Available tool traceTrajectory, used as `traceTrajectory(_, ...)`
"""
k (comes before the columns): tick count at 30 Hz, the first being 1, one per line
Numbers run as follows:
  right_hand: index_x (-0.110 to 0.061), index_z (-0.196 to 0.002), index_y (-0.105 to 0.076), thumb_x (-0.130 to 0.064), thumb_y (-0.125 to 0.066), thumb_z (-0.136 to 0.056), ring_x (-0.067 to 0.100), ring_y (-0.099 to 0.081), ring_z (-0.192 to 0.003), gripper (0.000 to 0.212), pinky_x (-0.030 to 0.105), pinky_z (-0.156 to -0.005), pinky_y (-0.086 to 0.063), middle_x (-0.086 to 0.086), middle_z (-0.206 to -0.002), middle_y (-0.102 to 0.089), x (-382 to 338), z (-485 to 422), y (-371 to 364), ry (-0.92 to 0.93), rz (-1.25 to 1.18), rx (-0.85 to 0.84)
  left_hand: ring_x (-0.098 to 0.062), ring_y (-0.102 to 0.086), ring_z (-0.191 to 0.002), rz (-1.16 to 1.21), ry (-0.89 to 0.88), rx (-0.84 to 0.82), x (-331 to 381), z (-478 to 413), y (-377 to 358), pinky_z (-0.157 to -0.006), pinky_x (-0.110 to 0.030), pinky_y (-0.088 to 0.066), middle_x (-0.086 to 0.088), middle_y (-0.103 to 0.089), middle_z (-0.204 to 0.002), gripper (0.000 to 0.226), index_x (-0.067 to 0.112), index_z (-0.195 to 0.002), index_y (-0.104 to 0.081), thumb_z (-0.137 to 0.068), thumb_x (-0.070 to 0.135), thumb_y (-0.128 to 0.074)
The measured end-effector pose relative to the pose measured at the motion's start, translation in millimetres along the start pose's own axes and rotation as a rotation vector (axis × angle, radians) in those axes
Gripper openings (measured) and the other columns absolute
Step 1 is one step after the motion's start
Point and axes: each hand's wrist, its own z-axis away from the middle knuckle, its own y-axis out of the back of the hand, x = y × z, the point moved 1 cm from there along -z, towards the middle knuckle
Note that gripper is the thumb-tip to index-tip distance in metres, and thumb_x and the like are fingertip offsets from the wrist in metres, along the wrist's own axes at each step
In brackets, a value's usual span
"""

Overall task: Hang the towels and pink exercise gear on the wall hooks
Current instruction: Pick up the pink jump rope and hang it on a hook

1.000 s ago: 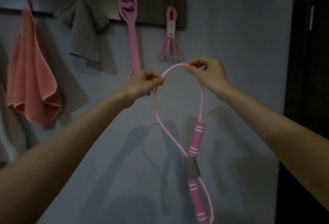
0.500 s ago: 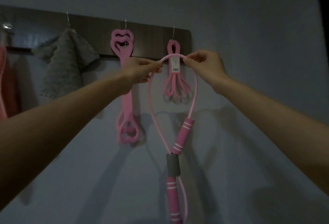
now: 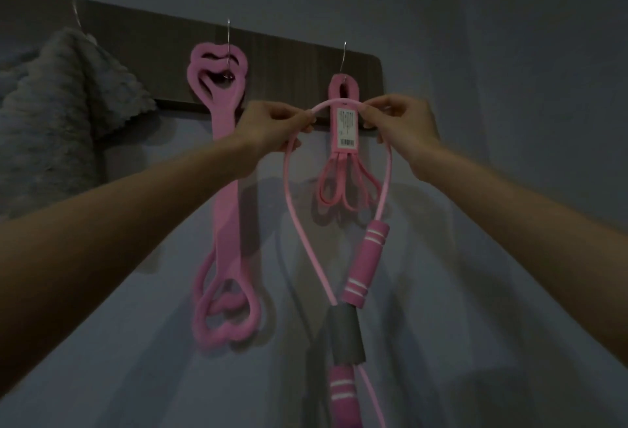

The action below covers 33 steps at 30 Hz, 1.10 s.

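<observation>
Where the cord (image 3: 289,189) sits: held up in front of the wall, top arc crossing just below the right hook (image 3: 345,57), not on it.
left hand (image 3: 272,128): fingers curled, thumb and fingertips pinching the left end of the arc.
right hand (image 3: 401,125): same pinch on the right end of the arc, fingers curled.
cord lower part: two strands drop and meet at a grey sleeve (image 3: 346,334). The upper handle (image 3: 365,264), pink foam, is on the right strand above the sleeve. The lower handle (image 3: 341,390) is under the sleeve and runs out of frame.
in the way: a band bundle (image 3: 346,128) with a barcode label already hangs on the right hook. The arc passes in front of it, just above the label.
middle hook (image 3: 228,40): carries a long band (image 3: 226,210), pink with looped ends, flat to the wall. The left wrist overlaps it.
left hook (image 3: 75,6): carries a grey towel (image 3: 51,114), well apart from the cord.
board (image 3: 153,53): dark wood strip holding all three hooks, ends just right of the right hook.
light: dim, so the hook tips are hard to make out.
</observation>
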Motion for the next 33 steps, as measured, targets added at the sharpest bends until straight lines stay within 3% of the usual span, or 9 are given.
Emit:
traceTrajectory(6, -0.017, -0.104, -0.067, -0.032, -0.062, -0.088, -0.002, -0.056, -0.077, 0.022, 0.004, -0.061, -0.043, -0.007, -0.091, -0.062, 30.3, -3.6, -18.3, 0.055, 0.075, -0.076, -0.01, -0.055, -0.06, 0.109, -0.069, 0.099, -35.7, -20.0, -0.9, -0.053, -0.012, -0.052, 0.004, -0.064, -0.081, 0.021, 0.008, -0.105, -0.068, -0.089, 0.02, -0.062)
traceTrajectory(9, -0.024, -0.106, -0.062, -0.046, -0.051, -0.091, 0.014, -0.056, -0.098, 0.029, 0.021, -0.081, -0.045, 0.002, -0.111, -0.06, 43.9, -18.5, -36.0, 0.054, 0.14, 0.038, -0.007, -0.054, -0.056, 0.121, -0.076, 0.128, -43.8, -28.3, -1.1, -0.049, -0.012, -0.05, 0.002, -0.065, -0.079, 0.022, 0.007, -0.104, -0.069, -0.087, 0.02, -0.065)
traceTrajectory(11, -0.026, -0.11, -0.057, -0.052, -0.042, -0.091, 0.024, -0.05, -0.113, 0.036, 0.03, -0.089, -0.036, 0.004, -0.118, -0.058, 46.4, -29.5, -46.6, 0.018, 0.221, 0.149, -0.007, -0.055, -0.056, 0.117, -0.081, 0.141, -46.2, -32.5, 0.1, -0.049, -0.013, -0.051, 0.001, -0.065, -0.079, 0.023, 0.005, -0.104, -0.069, -0.086, 0.02, -0.066)
traceTrajectory(13, -0.023, -0.122, -0.049, -0.047, -0.048, -0.09, 0.027, -0.04, -0.121, 0.041, 0.03, -0.087, -0.03, 0.006, -0.129, -0.049, 45.0, -39.1, -56.1, 0.013, 0.317, 0.2, -0.009, -0.055, -0.058, 0.125, -0.075, 0.15, -47.5, -34.8, 2.3, -0.049, -0.012, -0.052, -0.003, -0.065, -0.082, 0.025, 0.003, -0.105, -0.068, -0.087, 0.019, -0.065)
traceTrajectory(17, -0.026, -0.136, -0.03, -0.041, -0.064, -0.08, 0.032, -0.035, -0.124, 0.067, 0.039, -0.098, -0.035, 0.01, -0.138, -0.036, 36.4, -48.9, -73.5, 0.023, 0.383, 0.187, -0.011, -0.055, -0.06, 0.098, -0.074, 0.174, -51.9, -37.5, 8.5, -0.047, -0.011, -0.051, -0.004, -0.065, -0.087, 0.026, 0.004, -0.106, -0.067, -0.086, 0.02, -0.065)
traceTrajectory(23, -0.03, -0.14, -0.025, -0.027, -0.062, -0.083, 0.038, -0.051, -0.112, 0.068, 0.039, -0.091, -0.04, 0.014, -0.131, -0.041, 41.9, -57.2, -82.4, 0.029, 0.409, 0.189, -0.009, -0.058, -0.06, 0.02, -0.055, 0.151, -68.1, -37.5, 23.3, -0.048, -0.011, -0.051, 0.0, -0.067, -0.084, 0.018, 0.013, -0.1, -0.069, -0.085, 0.023, -0.066)
traceTrajectory(28, -0.017, -0.141, -0.03, -0.021, -0.052, -0.09, 0.038, -0.052, -0.11, 0.055, 0.037, -0.087, -0.042, 0.018, -0.129, -0.043, 45.8, -71.2, -78.1, 0.092, 0.42, 0.289, -0.007, -0.058, -0.053, 0.0, -0.036, 0.168, -72.4, -41.2, 23.2, -0.044, -0.01, -0.047, 0.001, -0.067, -0.08, 0.012, 0.015, -0.092, -0.07, -0.084, 0.023, -0.067)
traceTrajectory(33, -0.022, -0.144, -0.029, -0.021, -0.048, -0.093, 0.034, -0.051, -0.109, 0.054, 0.029, -0.081, -0.036, 0.015, -0.127, -0.043, 51.1, -78.9, -66.2, 0.237, 0.407, 0.281, -0.005, -0.06, -0.047, -0.021, -0.051, 0.185, -70.3, -49.4, 16.0, -0.045, -0.015, -0.052, 0.001, -0.067, -0.076, 0.008, 0.022, -0.082, -0.07, -0.083, 0.029, -0.068)
